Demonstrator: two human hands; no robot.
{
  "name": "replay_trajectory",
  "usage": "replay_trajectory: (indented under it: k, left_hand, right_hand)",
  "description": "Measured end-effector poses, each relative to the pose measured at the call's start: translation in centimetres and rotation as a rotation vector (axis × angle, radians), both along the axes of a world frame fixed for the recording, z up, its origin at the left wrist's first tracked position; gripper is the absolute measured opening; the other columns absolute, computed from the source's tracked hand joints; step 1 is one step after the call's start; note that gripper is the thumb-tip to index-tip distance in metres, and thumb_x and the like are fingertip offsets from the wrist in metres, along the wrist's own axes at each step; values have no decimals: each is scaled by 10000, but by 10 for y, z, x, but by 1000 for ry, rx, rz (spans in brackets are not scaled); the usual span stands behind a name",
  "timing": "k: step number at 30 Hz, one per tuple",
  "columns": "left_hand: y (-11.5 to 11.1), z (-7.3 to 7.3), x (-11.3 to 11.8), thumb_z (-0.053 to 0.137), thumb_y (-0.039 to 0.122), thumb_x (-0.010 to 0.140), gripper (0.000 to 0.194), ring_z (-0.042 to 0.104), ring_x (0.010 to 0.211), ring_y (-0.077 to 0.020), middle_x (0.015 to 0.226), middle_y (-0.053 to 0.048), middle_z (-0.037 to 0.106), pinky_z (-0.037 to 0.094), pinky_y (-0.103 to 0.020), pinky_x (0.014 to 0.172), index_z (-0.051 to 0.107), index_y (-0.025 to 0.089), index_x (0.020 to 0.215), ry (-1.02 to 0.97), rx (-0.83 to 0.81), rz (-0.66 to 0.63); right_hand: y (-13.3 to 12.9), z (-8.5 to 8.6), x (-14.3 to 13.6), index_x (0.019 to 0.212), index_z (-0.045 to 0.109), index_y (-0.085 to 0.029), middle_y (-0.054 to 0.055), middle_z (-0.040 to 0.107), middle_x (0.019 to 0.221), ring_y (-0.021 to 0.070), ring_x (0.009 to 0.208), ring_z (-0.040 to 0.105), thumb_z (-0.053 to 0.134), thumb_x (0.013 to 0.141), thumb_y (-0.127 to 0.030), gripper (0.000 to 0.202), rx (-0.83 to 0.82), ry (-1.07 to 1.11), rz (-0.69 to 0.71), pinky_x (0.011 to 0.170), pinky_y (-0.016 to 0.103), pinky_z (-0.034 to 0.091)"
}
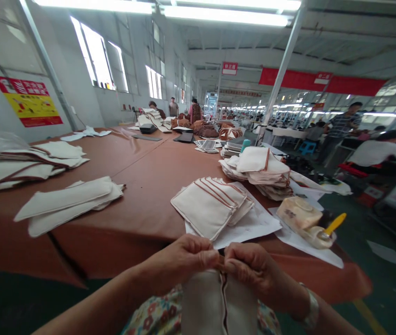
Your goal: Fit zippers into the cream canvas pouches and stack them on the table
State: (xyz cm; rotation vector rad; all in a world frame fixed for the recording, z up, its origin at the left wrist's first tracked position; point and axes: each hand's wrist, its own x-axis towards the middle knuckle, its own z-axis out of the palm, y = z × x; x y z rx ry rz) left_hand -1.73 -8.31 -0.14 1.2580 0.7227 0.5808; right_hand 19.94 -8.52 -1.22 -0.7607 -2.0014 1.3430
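Observation:
A cream fabric piece with a dark slit edged in brown down its middle hangs at the table's front edge, over my lap. My left hand pinches its top end, fingers curled and thumb pressed in. Right beside it, my right hand grips the same end with thumb and bent fingers. A small brown strip shows between the two hands. Just beyond them lies a fanned pile of cream panels with brown edging, resting on white paper.
The brown-covered table carries long cream pieces and a larger pile at left. Stacked cream pieces stand at right, near a glue container and a yellow-handled brush. Other people work farther back.

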Motion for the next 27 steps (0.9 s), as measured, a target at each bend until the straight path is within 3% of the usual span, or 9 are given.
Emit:
replay_trajectory:
  k: [3, 6, 9, 14, 18, 23, 27]
  left_hand:
    - [3, -2, 0, 522, 569, 895, 514, 352, 483, -81, 598, -2, 499, 246, -211, 454, 630, 91, 739, -79, -130, 53]
    - [4, -2, 5, 692, 433, 797, 356, 452, 521, -95, 658, -37, 588, 310, -202, 480, 669, 83, 736, -103, -221, 58]
    - [5, -1, 9, 790, 365, 695, 295, 463, 518, -90, 677, -31, 610, 318, -199, 487, 682, 95, 744, -107, -271, 55]
    - [7, 2, 8, 652, 482, 799, 426, 410, 498, -95, 595, -36, 556, 268, -217, 473, 693, 70, 696, -115, -183, 95]
    - [6, 8, 2, 696, 300, 658, 191, 354, 486, -85, 555, 17, 497, 221, -223, 469, 647, 115, 652, -40, -139, 88]
    - [5, 6, 7, 633, 272, 629, 137, 273, 457, -80, 504, 53, 409, 169, -242, 452, 586, 144, 610, 105, -102, 125]
    - [2, 1, 15, 585, 230, 588, 114, 298, 489, -84, 528, 42, 431, 205, -231, 475, 590, 130, 643, 65, -70, 160]
  right_hand:
    - [-1, -6, -1, 753, 511, -167, -26, 421, 710, 116, 648, 330, 521, 969, -413, 328, -122, 102, 13, 575, 241, 273]
    - [0, -10, -1, 746, 515, -167, -21, 418, 724, 120, 665, 327, 540, 957, -422, 333, -191, 203, 44, 600, 246, 275]
    - [1, -13, 0, 731, 515, -164, -16, 414, 722, 126, 672, 321, 561, 938, -450, 357, -237, 260, 52, 605, 254, 264]
    - [1, -23, 6, 724, 487, -168, -34, 355, 691, 109, 626, 255, 610, 904, -463, 367, -374, 291, -11, 556, 247, 206]
    - [0, -28, 8, 733, 498, -164, -33, 358, 691, 109, 627, 254, 608, 909, -456, 358, -373, 289, -34, 551, 247, 203]
    - [-3, -30, 6, 734, 515, -159, -32, 386, 686, 107, 628, 277, 610, 917, -439, 347, -306, 266, -75, 559, 239, 224]
    - [-4, -33, 6, 728, 513, -159, -32, 384, 681, 100, 607, 269, 617, 908, -452, 359, -374, 323, -77, 541, 230, 225]
